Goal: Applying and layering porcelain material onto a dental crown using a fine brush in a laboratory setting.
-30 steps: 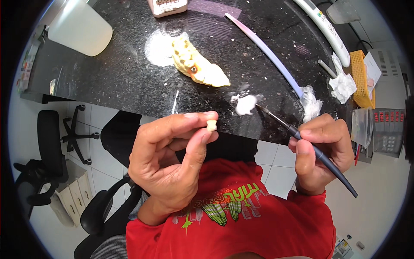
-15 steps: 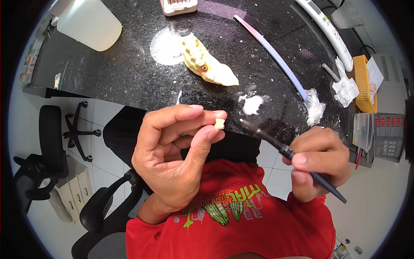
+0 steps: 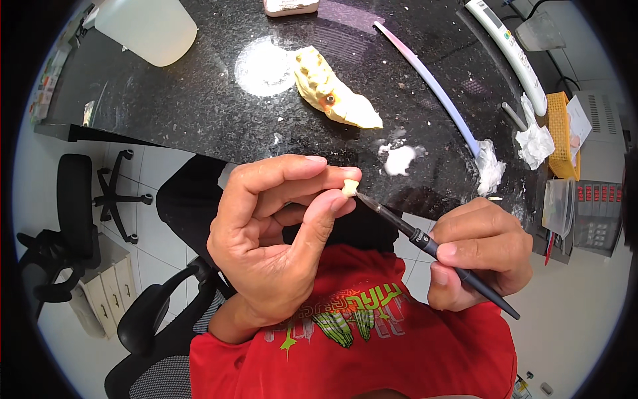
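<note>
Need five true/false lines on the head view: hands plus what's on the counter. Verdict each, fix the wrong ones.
1. The left hand pinches a small pale-yellow piece at the fingertips. True.
2. The right hand holds a dark-handled brush. True.
3. The tip of the brush points away from the small pale-yellow piece. False: the tip points toward it and is right at its edge.
4. A round white patch lies on the dark countertop, just left of the yellow model. True.
5. The yellow model sits inside the woven basket. False: it lies on the dark countertop.
</note>
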`<state>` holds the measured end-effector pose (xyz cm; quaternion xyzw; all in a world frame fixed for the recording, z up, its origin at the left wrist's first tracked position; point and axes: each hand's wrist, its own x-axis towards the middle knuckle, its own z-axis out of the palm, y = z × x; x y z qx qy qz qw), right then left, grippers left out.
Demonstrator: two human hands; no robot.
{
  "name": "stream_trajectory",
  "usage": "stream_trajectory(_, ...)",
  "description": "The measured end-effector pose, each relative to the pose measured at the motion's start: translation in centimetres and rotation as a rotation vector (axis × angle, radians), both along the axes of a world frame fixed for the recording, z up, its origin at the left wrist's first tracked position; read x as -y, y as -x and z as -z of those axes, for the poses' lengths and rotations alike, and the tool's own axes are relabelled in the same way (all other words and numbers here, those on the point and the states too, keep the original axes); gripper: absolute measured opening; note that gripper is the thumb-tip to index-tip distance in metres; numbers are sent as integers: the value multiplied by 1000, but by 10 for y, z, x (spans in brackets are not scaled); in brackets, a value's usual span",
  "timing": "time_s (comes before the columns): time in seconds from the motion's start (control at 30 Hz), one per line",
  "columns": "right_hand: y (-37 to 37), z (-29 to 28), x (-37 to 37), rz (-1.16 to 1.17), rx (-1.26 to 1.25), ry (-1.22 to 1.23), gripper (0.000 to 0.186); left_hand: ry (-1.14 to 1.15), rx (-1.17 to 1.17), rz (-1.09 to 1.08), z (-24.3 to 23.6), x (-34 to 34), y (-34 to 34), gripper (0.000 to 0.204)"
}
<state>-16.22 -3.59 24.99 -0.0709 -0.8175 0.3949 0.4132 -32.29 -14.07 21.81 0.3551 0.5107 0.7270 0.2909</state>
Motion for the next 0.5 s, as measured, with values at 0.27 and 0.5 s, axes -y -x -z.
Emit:
stream_trajectory(0.27,4,-4,0,25,25,-22,24,39,-33,-16,-1,-1,1,26)
stream_trajectory(0.5,1,1,2,85,-90,6,18,-38,-1,-41,3,1,-2,23)
